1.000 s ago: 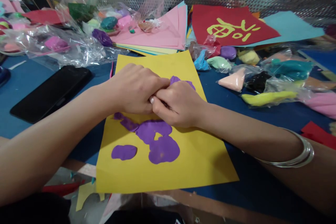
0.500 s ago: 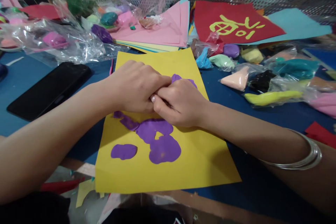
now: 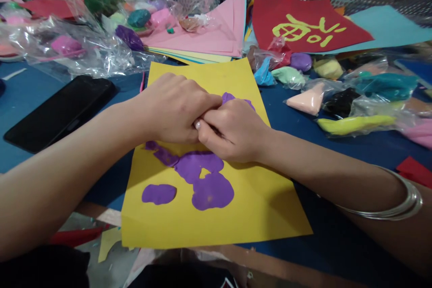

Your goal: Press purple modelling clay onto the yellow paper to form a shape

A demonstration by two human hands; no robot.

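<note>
My left hand (image 3: 177, 108) and my right hand (image 3: 236, 131) meet over a sheet of yellow paper (image 3: 263, 207), fingers curled and pressed together. Whatever lies between or beneath the fingers is hidden. Flattened purple clay (image 3: 213, 191) sticks to the paper just below the hands, with a thin strip running up to the left and a small gap showing yellow. A separate purple oval (image 3: 158, 194) lies to its left. More purple clay (image 3: 228, 97) peeks out above my right hand, mostly covered by it.
A black phone (image 3: 60, 112) lies left of the paper. Bagged coloured clay (image 3: 357, 123) fills the right side, and more clay bags (image 3: 67, 47) the back left. Pink paper (image 3: 216, 31) and a red sheet with yellow characters (image 3: 308, 24) lie at the back.
The hands keep the same clasped position on the paper. The view has shifted slightly; the purple shapes look the same.
</note>
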